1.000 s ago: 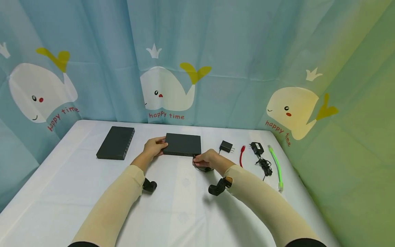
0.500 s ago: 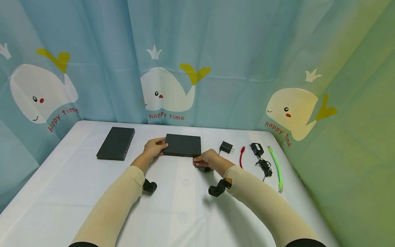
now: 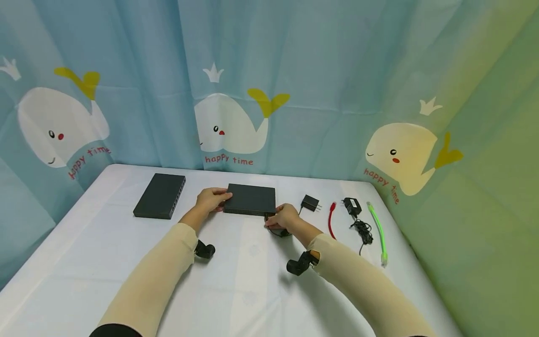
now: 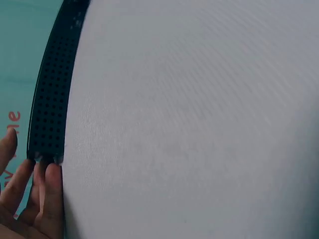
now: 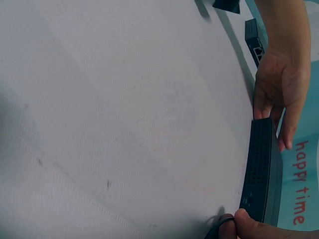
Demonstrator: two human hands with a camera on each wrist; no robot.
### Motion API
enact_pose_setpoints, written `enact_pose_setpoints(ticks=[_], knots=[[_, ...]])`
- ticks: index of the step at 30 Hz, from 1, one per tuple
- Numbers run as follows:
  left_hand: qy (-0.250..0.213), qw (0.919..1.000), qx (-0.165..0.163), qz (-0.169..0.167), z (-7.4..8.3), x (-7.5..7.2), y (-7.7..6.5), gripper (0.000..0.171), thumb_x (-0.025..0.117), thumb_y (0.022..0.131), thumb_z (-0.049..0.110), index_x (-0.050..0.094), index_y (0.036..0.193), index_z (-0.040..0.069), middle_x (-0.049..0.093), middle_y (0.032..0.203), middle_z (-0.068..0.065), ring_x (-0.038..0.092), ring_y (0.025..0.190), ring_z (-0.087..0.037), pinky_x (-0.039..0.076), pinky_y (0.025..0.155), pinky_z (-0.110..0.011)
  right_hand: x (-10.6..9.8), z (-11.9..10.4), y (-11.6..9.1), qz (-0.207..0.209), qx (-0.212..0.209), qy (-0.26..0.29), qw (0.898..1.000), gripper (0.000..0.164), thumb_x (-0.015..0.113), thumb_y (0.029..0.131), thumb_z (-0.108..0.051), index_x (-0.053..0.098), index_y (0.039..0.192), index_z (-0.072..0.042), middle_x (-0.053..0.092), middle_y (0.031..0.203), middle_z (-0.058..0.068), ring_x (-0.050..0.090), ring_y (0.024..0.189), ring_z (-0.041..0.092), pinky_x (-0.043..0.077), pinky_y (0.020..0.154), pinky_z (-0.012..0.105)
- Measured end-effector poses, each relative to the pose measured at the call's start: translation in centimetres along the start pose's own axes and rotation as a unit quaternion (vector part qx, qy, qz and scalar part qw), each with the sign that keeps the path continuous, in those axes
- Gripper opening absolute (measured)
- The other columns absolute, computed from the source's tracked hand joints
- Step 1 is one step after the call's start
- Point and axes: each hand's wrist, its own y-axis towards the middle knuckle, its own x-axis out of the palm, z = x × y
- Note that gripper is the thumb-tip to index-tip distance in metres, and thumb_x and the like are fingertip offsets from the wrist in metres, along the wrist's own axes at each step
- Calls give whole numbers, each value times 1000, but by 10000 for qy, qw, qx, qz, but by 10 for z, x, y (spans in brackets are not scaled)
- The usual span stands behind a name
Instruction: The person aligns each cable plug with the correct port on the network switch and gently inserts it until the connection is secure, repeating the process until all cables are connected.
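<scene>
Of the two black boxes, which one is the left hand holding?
The middle black box, which the left hand grips at its left end. The other black box lies farther left, untouched, its row of ports facing right.

middle box (image 3: 250, 199) black | cord (image 5: 215, 230) black | red cable (image 3: 331, 220) | green cable (image 3: 378, 229) | white tabletop (image 3: 236, 281) | curtain (image 3: 328, 56) blue-green, white whales (image 3: 233, 128)
</scene>
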Motion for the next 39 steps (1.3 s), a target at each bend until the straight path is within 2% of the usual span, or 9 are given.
enact_pose_setpoints(ticks=[5, 9, 12, 17, 24, 33, 39], knots=[[182, 9992, 278, 231, 0, 1, 4, 41, 72, 92, 29, 66, 128, 9, 67, 122, -14, 67, 90, -20, 58, 67, -22, 2, 6, 2, 86, -136, -89, 9998, 54, 70, 82, 15, 47, 131, 10, 70, 92, 20, 73, 68, 21, 61, 61, 27], [223, 9978, 520, 348, 1, 4, 9, 46, 71, 93, 27, 62, 134, 8, 66, 126, -14, 68, 99, -27, 60, 74, -26, 4, 7, 1, 117, -283, -274, 9992, 53, 71, 81, 15, 48, 129, 11, 69, 90, 20, 72, 65, 18, 60, 59, 25], [255, 9971, 631, 348, 1, 5, 13, 50, 69, 94, 25, 57, 139, 9, 63, 131, -15, 66, 107, -29, 60, 77, -28, 5, 7, -1, 113, -415, -527, 9977, 53, 73, 81, 13, 48, 127, 11, 68, 91, 21, 71, 61, 15, 59, 58, 23], [526, 9959, 691, 253, 1, 3, 16, 48, 67, 95, 23, 56, 141, 12, 61, 134, -14, 63, 111, -27, 59, 74, -25, 6, 8, 0, 105, -408, -623, 9972, 54, 74, 80, 12, 47, 127, 10, 65, 95, 23, 68, 57, 11, 58, 58, 20], [733, 9952, 649, 72, 4, 0, 14, 49, 66, 96, 23, 53, 143, 14, 58, 138, -14, 60, 117, -27, 58, 74, -23, 10, 8, 5, 215, -386, -549, 9975, 51, 75, 77, 15, 47, 119, 9, 63, 97, 25, 69, 56, 13, 59, 56, 21], [487, 9976, 493, 78, 4, 4, 16, 46, 67, 96, 22, 57, 140, 11, 60, 136, -12, 64, 111, -25, 57, 70, -19, 9, 6, 5, 220, -264, -412, 9986, 44, 73, 79, 15, 49, 115, 10, 67, 97, 27, 74, 69, 24, 62, 65, 29], [357, 9987, 347, 106, 4, 7, 20, 45, 67, 96, 23, 59, 139, 14, 61, 134, -11, 64, 113, -26, 58, 77, -24, 6, 3, 6, 203, -257, -292, 9990, 46, 74, 78, 16, 45, 113, 10, 69, 87, 26, 72, 61, 22, 61, 60, 29]])
